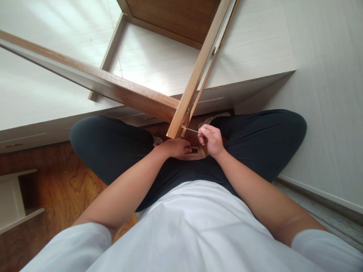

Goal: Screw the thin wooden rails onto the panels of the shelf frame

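My right hand is closed around a thin metal rod that looks like a hex key. Its far tip meets the side of a wooden leg near the leg's lower end, by small holes. A long wooden rail joins that leg from the left, and a thinner wooden strip runs close along its right side. Just below the leg's end, my left hand has its fingers curled; whatever they hold, if anything, is hidden. Beneath both hands is a plastic stool with a slot in its top.
The wooden frame leans over a pale, low platform, with a brown panel behind. My bent knees flank the work. At right stands a pale wall-like surface. A white shelf-like piece lies on the wooden floor at left.
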Demonstrator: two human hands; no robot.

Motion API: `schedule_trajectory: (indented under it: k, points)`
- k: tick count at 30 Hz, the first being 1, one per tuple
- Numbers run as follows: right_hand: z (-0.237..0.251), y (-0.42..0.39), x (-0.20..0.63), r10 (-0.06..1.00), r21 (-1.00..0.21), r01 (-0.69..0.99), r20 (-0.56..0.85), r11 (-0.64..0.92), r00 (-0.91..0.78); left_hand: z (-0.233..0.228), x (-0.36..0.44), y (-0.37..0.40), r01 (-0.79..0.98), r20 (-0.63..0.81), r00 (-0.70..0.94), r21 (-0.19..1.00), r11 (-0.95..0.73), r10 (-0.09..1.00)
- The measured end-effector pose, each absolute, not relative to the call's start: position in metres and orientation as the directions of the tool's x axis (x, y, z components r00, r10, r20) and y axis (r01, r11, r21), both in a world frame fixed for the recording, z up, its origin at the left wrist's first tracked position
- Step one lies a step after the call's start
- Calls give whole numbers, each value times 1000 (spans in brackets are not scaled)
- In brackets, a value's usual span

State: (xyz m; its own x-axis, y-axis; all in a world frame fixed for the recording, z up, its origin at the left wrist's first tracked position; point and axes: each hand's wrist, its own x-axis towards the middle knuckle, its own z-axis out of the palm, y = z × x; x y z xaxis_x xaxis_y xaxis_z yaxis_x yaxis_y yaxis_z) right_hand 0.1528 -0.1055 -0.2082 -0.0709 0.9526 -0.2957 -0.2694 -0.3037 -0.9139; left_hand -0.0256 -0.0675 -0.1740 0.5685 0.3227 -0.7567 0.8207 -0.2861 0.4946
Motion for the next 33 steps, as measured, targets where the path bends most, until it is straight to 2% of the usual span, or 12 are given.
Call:
schedule_trajectory:
  k: [13, 21, 33]
  points:
    - [-211, -105, 152, 956, -919, -264, -281, -292, -80, -178, -27, -68, 801, -729, 596, 513, -309, 337]
    - [-202, -105, 152, 964, -950, -174, -245, -260, -106, -177, -26, -68, 799, -722, 598, 509, -320, 346]
    - [-204, -105, 152, 956, -947, -145, -272, -285, -107, -179, -26, -68, 797, -721, 602, 517, -312, 343]
